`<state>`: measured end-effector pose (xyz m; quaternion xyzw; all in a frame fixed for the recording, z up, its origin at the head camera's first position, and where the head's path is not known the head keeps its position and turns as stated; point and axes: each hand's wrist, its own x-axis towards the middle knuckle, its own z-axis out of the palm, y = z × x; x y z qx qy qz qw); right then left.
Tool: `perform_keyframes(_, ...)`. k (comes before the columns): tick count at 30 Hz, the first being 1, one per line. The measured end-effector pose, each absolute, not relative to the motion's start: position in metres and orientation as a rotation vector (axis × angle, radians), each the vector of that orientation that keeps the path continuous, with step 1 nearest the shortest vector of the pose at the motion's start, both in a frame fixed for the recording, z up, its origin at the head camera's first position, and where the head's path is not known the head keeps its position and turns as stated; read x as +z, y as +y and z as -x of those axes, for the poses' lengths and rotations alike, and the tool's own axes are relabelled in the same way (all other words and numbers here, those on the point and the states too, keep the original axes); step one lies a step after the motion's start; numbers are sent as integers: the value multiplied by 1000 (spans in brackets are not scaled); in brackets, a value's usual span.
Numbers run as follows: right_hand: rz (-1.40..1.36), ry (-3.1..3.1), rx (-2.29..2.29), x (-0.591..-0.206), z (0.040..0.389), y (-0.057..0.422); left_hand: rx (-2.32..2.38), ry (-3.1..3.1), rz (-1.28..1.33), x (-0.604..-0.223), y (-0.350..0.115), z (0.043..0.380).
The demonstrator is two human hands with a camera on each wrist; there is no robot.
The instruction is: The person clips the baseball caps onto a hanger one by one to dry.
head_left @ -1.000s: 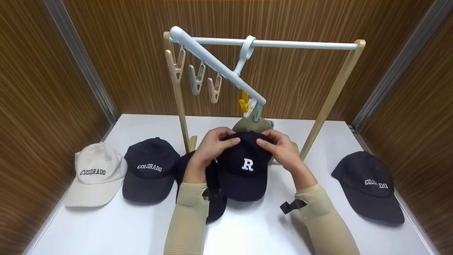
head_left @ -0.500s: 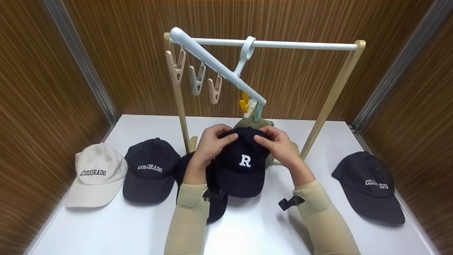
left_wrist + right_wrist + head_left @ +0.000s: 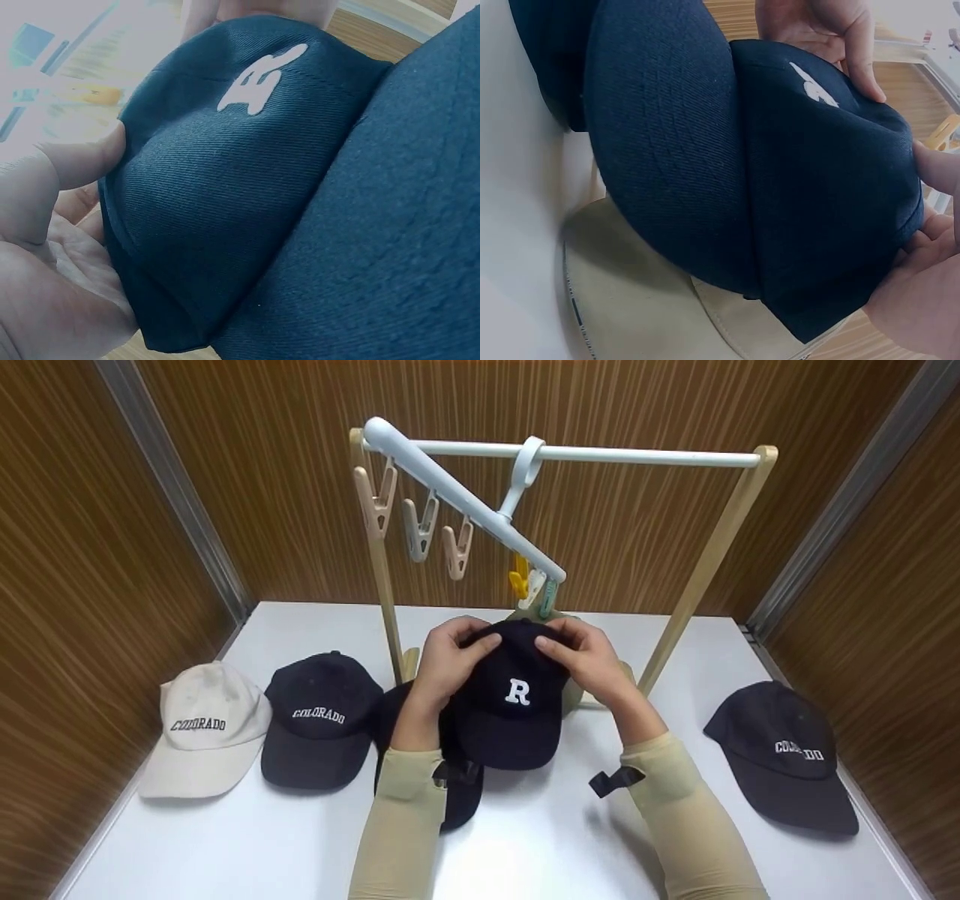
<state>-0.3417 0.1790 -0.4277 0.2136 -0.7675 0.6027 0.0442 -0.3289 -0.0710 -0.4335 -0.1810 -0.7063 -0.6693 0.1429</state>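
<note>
A dark navy baseball cap (image 3: 510, 720) with a white letter R is held up between both hands, its brim hanging down toward me. My left hand (image 3: 446, 660) pinches the crown's upper left, thumb in front and fingers behind. On the upper right of the crown, my right hand (image 3: 592, 660) pinches it the same way. Both wrist views show the thumbs pressed on the cloth of the cap (image 3: 195, 172). Behind it, a khaki cap (image 3: 645, 300) is mostly hidden; above that are a yellow clip (image 3: 519, 577), a white clip (image 3: 532, 589) and a green clip (image 3: 548, 598).
A pale blue clip hanger (image 3: 457, 499) hangs from the white rod (image 3: 645, 456) of a wooden stand, with several clips. A beige cap (image 3: 206, 727) and a dark cap (image 3: 319, 727) lie left, another dark cap (image 3: 465, 802) under my left forearm, and one (image 3: 787, 757) far right.
Both hands have raised the navy cap slightly, away from me toward the hanger, and a little to the left. The hanger and the other caps look nearly unmoved.
</note>
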Motion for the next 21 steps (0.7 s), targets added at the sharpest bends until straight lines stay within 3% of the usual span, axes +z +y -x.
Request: perform_keyframes(21,-559,-2440,1656,-401,351,172,-1970,-1967,540,-431,-63,328)
